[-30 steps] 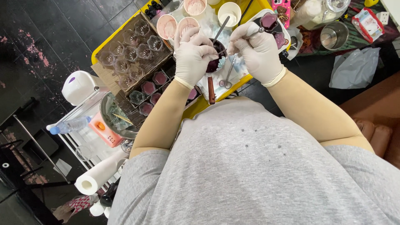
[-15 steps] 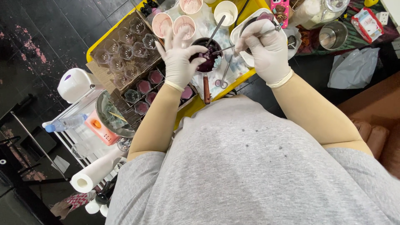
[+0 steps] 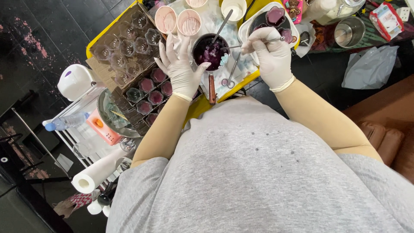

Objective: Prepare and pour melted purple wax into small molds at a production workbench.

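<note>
The left hand [image 3: 181,71], gloved in white, is seen left of centre in the upper part of the frame with its fingers [image 3: 166,49] spread wide and released; nothing is grasped. Only the thumb is laid against the rim of the small dark pot [image 3: 210,51], which stands at upper centre on the yellow tabletop [image 3: 202,105] and is filled with purple lumps. A wooden-handled part of the pot is pointed down toward the body.

The right hand [image 3: 269,54], also gloved, is held at upper right of centre with its fingers [image 3: 258,36] clenched around a thin metal tool [image 3: 235,46], whose tip is reached leftward to the pot's rim. Just above this hand a white tray [image 3: 246,26] with dark purple-filled moulds is seen.

A second metal utensil [image 3: 222,26] is leaned in the pot. Small scissors [image 3: 228,80] are laid just below it. Two pink-smeared paper cups [image 3: 177,20] are placed at the upper left of the pot.
</note>
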